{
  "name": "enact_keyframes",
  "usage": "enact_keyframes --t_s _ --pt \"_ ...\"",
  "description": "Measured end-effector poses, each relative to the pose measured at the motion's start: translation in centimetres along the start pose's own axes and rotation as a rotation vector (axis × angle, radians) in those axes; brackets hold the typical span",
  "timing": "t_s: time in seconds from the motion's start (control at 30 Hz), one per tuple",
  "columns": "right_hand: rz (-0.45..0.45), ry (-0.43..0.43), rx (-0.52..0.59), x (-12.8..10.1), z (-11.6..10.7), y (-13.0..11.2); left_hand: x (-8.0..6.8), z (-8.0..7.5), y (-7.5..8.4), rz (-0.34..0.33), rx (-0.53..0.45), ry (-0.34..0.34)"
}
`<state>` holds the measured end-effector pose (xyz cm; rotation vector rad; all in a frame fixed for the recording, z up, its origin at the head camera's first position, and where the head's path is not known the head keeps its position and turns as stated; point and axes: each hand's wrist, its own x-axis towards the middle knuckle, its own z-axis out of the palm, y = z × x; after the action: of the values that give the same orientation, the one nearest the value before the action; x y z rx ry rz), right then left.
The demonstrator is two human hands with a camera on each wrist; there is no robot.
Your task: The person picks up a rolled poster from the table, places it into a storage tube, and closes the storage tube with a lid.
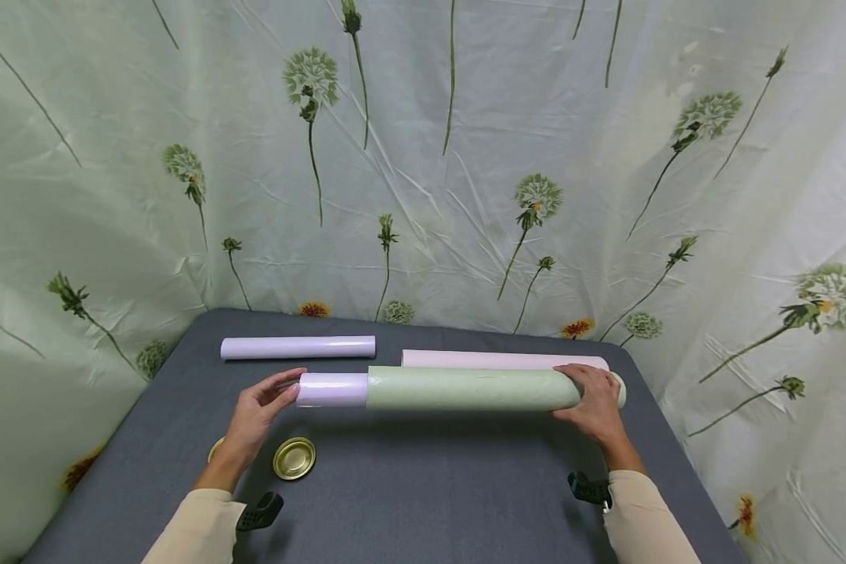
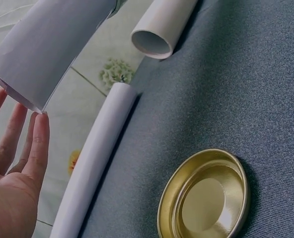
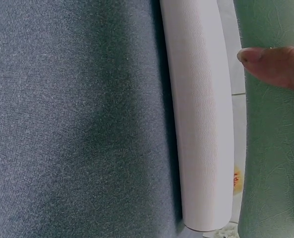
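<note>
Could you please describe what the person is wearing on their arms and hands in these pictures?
Both arms wear long cream sleeves ending at the wrists. A dark strapped camera unit sits by the left cuff, another by the right. The left hand and right hand are bare.

A pale pink paper roll lies lengthwise on the dark grey fabric-covered surface, its end toward six o'clock. At three o'clock of it stands a green textured paper tube, with a strip of floral backdrop showing between them. One fingertip of the right hand presses the green tube at about two o'clock.
</note>
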<state>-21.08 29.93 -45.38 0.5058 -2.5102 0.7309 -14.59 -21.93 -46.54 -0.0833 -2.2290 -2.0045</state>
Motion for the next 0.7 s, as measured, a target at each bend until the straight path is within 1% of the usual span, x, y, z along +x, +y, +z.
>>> enact_keyframes --t_s 0.07,0.3,0.7 --pt "-0.001 0.002 -0.003 0.0 0.0 0.0 0.0 0.1 0.0 -0.003 0.003 0.001" --pt "0.006 0.0 -0.007 0.1 0.0 -0.1 0.4 0.5 -0.4 0.033 -0.023 -0.02" --pt "0.019 -0.001 0.001 0.2 0.1 0.0 1.0 1.7 -0.4 0.032 -0.039 -0.055"
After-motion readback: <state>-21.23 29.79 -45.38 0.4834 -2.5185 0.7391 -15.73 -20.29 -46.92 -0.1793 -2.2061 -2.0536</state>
